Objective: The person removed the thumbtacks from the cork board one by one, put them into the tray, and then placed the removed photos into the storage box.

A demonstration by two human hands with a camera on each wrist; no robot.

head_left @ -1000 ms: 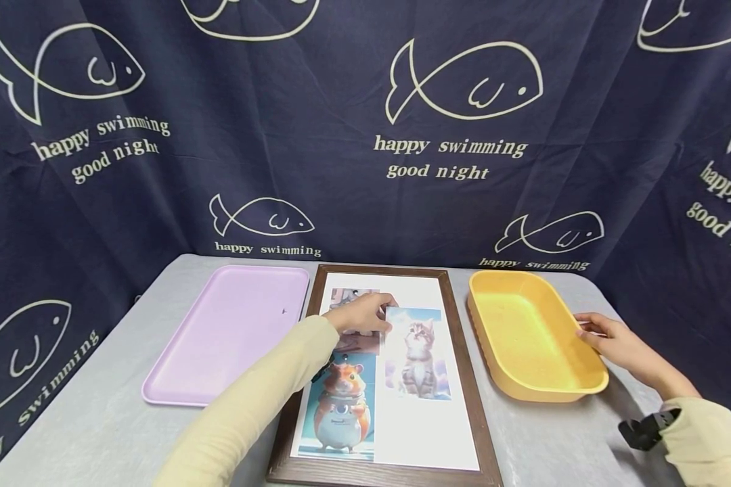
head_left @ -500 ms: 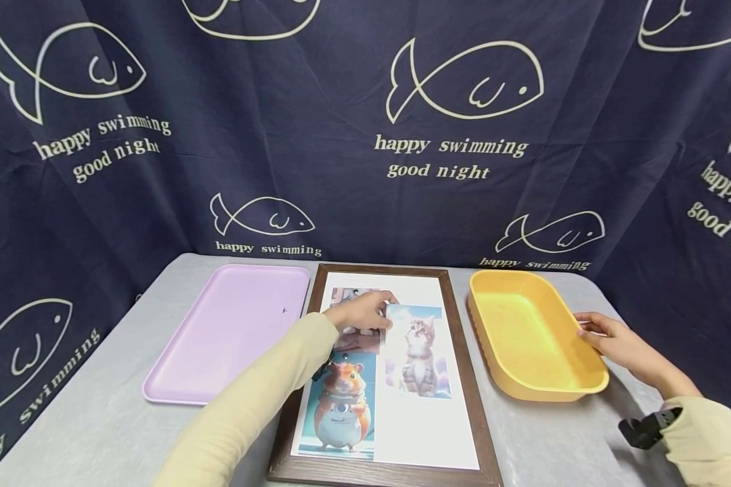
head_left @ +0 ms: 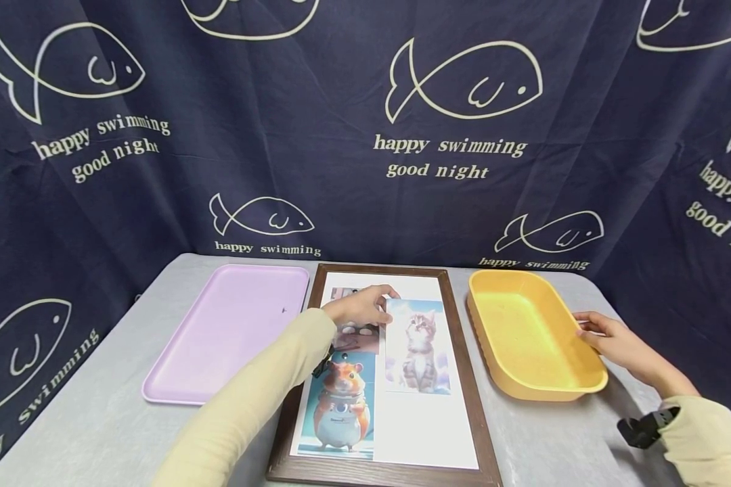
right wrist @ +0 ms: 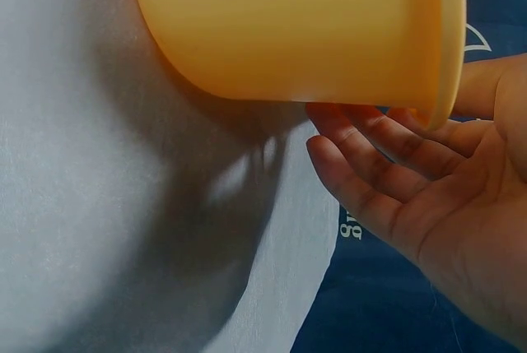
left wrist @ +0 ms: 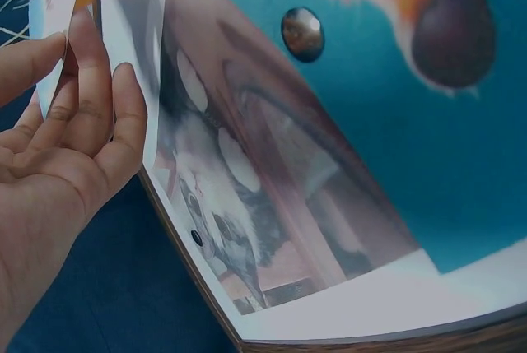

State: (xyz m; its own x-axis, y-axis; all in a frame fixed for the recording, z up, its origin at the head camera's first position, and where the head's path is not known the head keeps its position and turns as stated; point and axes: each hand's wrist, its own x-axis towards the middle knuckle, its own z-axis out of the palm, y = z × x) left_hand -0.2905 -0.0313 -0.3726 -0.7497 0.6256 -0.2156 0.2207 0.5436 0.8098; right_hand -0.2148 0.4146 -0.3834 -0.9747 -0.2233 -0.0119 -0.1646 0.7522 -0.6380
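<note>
My left hand (head_left: 359,308) pinches the left edge of a kitten picture (head_left: 419,345) between thumb and fingers, over a brown-framed whiteboard (head_left: 426,433). In the left wrist view the picture stands off the board at an angle. Left of it on the board lie a grey cat picture (left wrist: 222,155), partly covered by my hand in the head view, and a hamster picture (head_left: 344,412). A round shiny magnet (left wrist: 303,34) and a small dark magnet (left wrist: 196,238) sit on these. My right hand (head_left: 612,345) holds the yellow bin (head_left: 524,325) by its right rim, thumb over the edge, fingers against the outer wall.
To the left of the board lies a flat lilac tray (head_left: 231,331) with a small dark mark. All of this rests on a grey table (head_left: 97,433). A dark blue fish-print cloth (head_left: 353,135) hangs behind and at the sides.
The kitten picture has shifted slightly up the board, away from me, and its lower edge stands higher. My left hand has risen a little with it. The right hand stays on the bin.
</note>
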